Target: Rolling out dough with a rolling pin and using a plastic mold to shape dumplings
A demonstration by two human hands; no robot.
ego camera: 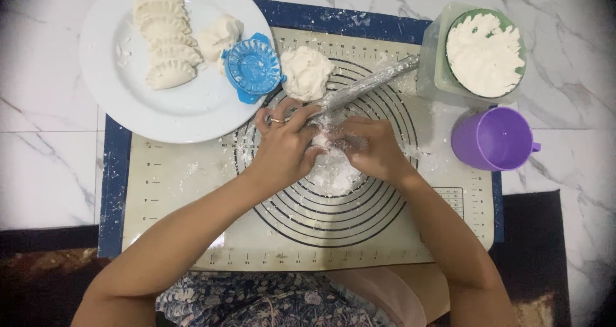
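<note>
Fingertips: both sets pinch one small white lump of dough, which sits between the two hands over the middle of the mat.
Left hand: curled round the lump from its side, fingers bent and closed on the dough; a thin ring shows on one finger.
Right hand: meets the left, its fingers dusted with flour and pressed to the same lump.
Under the hands: a floury patch on the beige silicone pastry mat with black ring markings and a blue border.
Just beyond the hands: a long flour-coated rolling pin lies slanted across the mat, its near end close to the left fingers.
Beside the pin: a large soft white mound of dough rests on the mat.
Farther left: a blue round plastic dumpling press overlaps the rim of a round white plate.
On the plate: a row of crimped raw white dumplings and another dough ball.
Far right: a green-rimmed container of white flour, and near it a purple plastic mug.
</note>
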